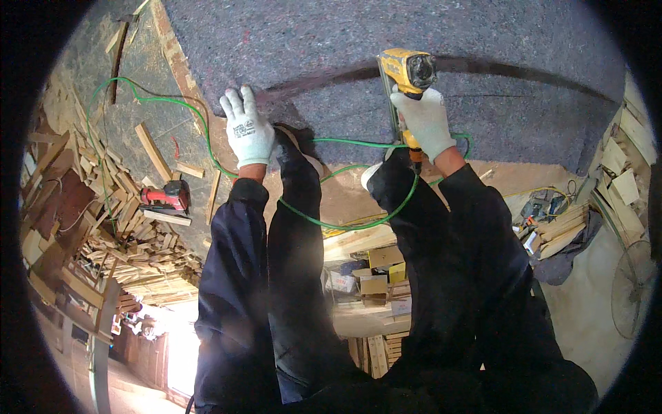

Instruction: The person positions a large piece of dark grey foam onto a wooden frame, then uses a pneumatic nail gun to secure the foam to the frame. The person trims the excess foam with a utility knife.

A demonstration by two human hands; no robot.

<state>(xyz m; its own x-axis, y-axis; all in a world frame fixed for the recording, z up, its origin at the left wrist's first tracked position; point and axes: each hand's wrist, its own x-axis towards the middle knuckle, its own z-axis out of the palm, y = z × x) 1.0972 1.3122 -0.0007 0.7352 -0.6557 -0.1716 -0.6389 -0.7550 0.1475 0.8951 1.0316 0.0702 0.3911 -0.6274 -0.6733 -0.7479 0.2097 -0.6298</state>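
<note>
Stapling grey felt in a cluttered wood workshop

The right hand (426, 121) is clamped on a yellow nail gun (407, 72) against the grey felt (386, 41); the left hand (247, 127) lies flat, fingers apart, beside it. Wood scraps (117, 200) surround them; the gun's nose is hidden.

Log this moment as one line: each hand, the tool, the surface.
left hand: flat on grey felt sheet | right hand: grips yellow nail gun on felt | green hose: trails across legs

We see both hands in white knit gloves, the left hand (247, 131) at eleven o'clock bearing dark printed markings, the right hand (426, 123) at one o'clock; sleeves and trousers are dark navy.
</note>
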